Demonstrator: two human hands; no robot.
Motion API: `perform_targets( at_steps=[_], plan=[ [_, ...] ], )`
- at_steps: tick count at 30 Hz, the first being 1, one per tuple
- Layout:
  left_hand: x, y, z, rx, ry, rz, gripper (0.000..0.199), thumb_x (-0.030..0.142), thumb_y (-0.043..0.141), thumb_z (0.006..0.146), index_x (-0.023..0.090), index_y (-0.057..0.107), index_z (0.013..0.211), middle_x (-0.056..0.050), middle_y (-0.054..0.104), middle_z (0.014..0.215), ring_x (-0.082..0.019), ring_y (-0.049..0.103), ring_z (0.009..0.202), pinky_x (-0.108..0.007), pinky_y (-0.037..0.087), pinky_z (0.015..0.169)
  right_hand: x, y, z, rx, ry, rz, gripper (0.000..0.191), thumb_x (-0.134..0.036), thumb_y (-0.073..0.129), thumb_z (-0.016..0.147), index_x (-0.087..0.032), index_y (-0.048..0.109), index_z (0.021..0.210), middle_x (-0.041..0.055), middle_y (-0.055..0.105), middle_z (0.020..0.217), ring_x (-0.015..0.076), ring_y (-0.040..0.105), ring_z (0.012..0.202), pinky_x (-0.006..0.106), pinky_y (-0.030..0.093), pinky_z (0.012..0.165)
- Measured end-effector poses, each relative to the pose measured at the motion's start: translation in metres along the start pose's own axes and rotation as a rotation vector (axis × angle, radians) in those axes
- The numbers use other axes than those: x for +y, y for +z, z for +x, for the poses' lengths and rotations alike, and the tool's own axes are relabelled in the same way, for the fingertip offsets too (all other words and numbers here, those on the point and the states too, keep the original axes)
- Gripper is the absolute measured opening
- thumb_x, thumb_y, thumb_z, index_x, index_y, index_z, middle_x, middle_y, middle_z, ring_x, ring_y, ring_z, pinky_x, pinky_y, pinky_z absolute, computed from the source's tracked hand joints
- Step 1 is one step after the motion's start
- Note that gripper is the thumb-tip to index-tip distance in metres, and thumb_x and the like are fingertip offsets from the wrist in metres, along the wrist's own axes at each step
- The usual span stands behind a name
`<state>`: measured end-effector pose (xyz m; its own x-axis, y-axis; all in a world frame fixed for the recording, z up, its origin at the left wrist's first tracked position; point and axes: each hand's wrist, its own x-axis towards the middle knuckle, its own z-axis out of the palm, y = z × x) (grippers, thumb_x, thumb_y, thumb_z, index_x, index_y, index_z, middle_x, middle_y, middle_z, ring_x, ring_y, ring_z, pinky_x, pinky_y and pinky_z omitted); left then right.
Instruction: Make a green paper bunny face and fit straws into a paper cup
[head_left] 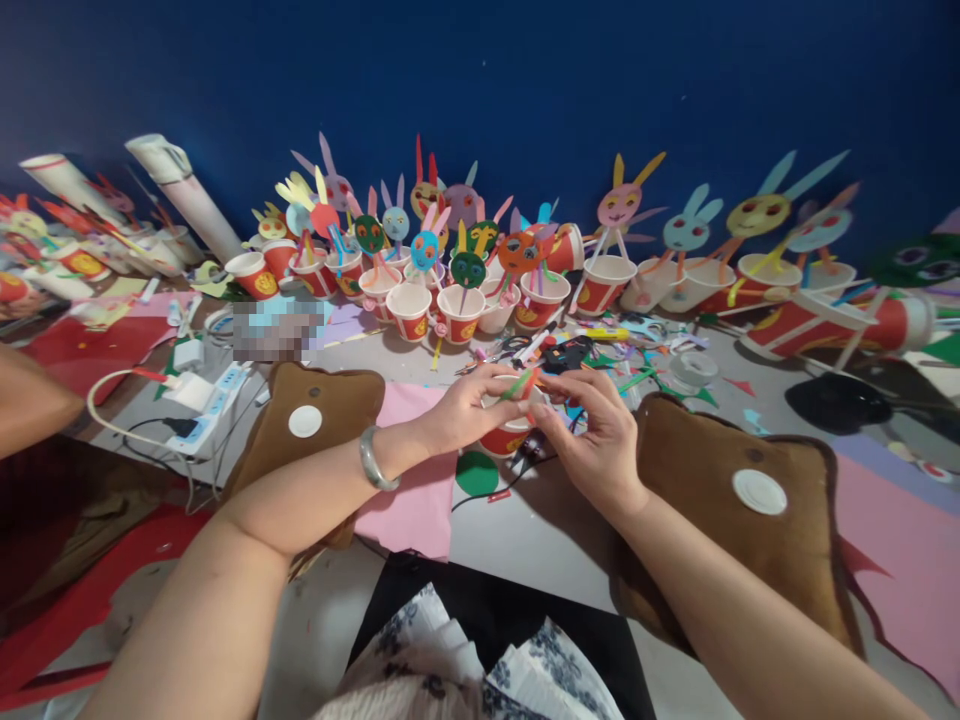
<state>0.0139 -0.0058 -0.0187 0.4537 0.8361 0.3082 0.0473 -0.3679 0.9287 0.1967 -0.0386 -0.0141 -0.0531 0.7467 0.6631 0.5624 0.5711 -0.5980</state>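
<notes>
My left hand [476, 412] is closed in a pinch on a small green paper strip [516, 386]. Opposite it, the fingers of my right hand [596, 435] are bent together at an orange paper strip [533, 380] that meets the green one. Just at the fingertips stands a red and white paper cup [505, 440], partly hidden by both hands; whether the fingers also press its rim is hard to tell. A dark green paper disc [477, 474] lies on the table below, beside a black cable.
Many paper cups with rabbit-faced paper figures [469, 270] line the blue wall. Brown cushions [322, 400] lie either side of my arms. A power strip [217, 410] with cables is at left, pink paper [412, 470] in front, scraps [637, 350] behind. Another person's arm [34, 400] shows at left.
</notes>
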Motion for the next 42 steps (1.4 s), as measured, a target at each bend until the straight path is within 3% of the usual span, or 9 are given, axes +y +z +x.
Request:
perform_targets(
  at_steps=[4,7,11,14,19,29,32,35,42],
  plan=[
    [-0.004,0.009,-0.008,-0.043,0.131,0.059,0.028,0.039,0.069,0.087,0.021,0.072,0.109,-0.012,0.061,0.124,-0.025,0.056,0.126,-0.043,0.041,0.113,-0.002,-0.006,0.002,-0.085,-0.019,0.053,0.013,-0.033,0.071,0.086,-0.025,0.074,0.095,0.0064,0.068,0.097,0.0229,0.065,0.091,0.039,0.053,0.082],
    [0.003,0.006,-0.010,-0.092,0.126,0.053,0.055,0.042,0.078,0.079,0.021,0.060,0.127,-0.013,0.057,0.130,-0.028,0.054,0.129,-0.044,0.041,0.113,-0.002,-0.009,0.002,-0.127,0.000,0.081,0.009,-0.029,0.066,0.089,-0.025,0.071,0.082,0.0040,0.068,0.086,0.0218,0.064,0.083,0.039,0.051,0.080],
    [0.010,-0.008,-0.005,-0.214,0.080,-0.022,0.090,0.039,0.087,0.066,0.027,0.043,0.144,-0.012,0.046,0.147,-0.032,0.045,0.139,-0.047,0.038,0.116,-0.002,-0.011,0.002,-0.107,0.107,0.074,0.013,-0.035,0.063,0.091,-0.025,0.068,0.084,0.0032,0.068,0.080,0.0219,0.062,0.078,0.039,0.049,0.078],
    [0.005,-0.014,-0.001,-0.234,-0.015,-0.103,0.080,0.033,0.085,0.071,0.027,0.047,0.140,-0.013,0.050,0.144,-0.030,0.053,0.131,-0.045,0.044,0.110,-0.001,-0.011,0.002,-0.081,0.162,0.031,0.018,-0.039,0.060,0.092,-0.025,0.065,0.082,0.0027,0.067,0.077,0.0213,0.062,0.076,0.040,0.049,0.081],
    [0.000,-0.012,0.001,-0.199,-0.185,-0.240,0.069,0.033,0.086,0.070,0.020,0.057,0.131,-0.015,0.059,0.133,-0.025,0.064,0.111,-0.040,0.053,0.096,-0.003,-0.010,0.001,-0.047,0.087,-0.054,0.016,-0.034,0.063,0.089,-0.025,0.060,0.077,0.0011,0.064,0.074,0.0206,0.059,0.075,0.042,0.047,0.086],
    [0.002,-0.004,0.001,-0.126,-0.105,-0.220,0.068,0.026,0.089,0.066,0.022,0.061,0.128,-0.013,0.063,0.132,-0.025,0.066,0.114,-0.039,0.056,0.096,-0.005,-0.008,0.000,0.027,0.050,-0.133,0.010,-0.025,0.064,0.082,-0.026,0.056,0.076,-0.0002,0.067,0.074,0.0222,0.063,0.078,0.044,0.047,0.090],
    [-0.001,-0.002,0.000,-0.089,-0.093,-0.225,0.068,0.023,0.087,0.068,0.022,0.060,0.130,-0.013,0.061,0.137,-0.025,0.064,0.119,-0.038,0.055,0.098,-0.004,-0.008,0.000,-0.001,-0.006,-0.135,0.004,-0.024,0.062,0.085,-0.026,0.065,0.083,0.0001,0.071,0.077,0.0215,0.063,0.077,0.045,0.044,0.094],
    [-0.005,0.001,-0.002,-0.053,-0.101,-0.225,0.071,0.025,0.088,0.066,0.022,0.059,0.131,-0.014,0.059,0.140,-0.026,0.063,0.122,-0.039,0.054,0.101,-0.003,-0.008,0.001,-0.051,-0.025,-0.127,0.014,-0.023,0.059,0.089,-0.027,0.073,0.091,0.0003,0.075,0.079,0.0205,0.064,0.074,0.046,0.042,0.096],
    [-0.004,0.007,-0.005,-0.019,-0.123,-0.207,0.073,0.025,0.089,0.066,0.020,0.057,0.132,-0.015,0.060,0.138,-0.025,0.064,0.119,-0.038,0.054,0.101,-0.004,-0.007,0.001,-0.046,0.035,-0.080,0.012,-0.021,0.061,0.084,-0.026,0.073,0.085,-0.0011,0.071,0.071,0.0184,0.060,0.067,0.045,0.044,0.091]
  ],
)
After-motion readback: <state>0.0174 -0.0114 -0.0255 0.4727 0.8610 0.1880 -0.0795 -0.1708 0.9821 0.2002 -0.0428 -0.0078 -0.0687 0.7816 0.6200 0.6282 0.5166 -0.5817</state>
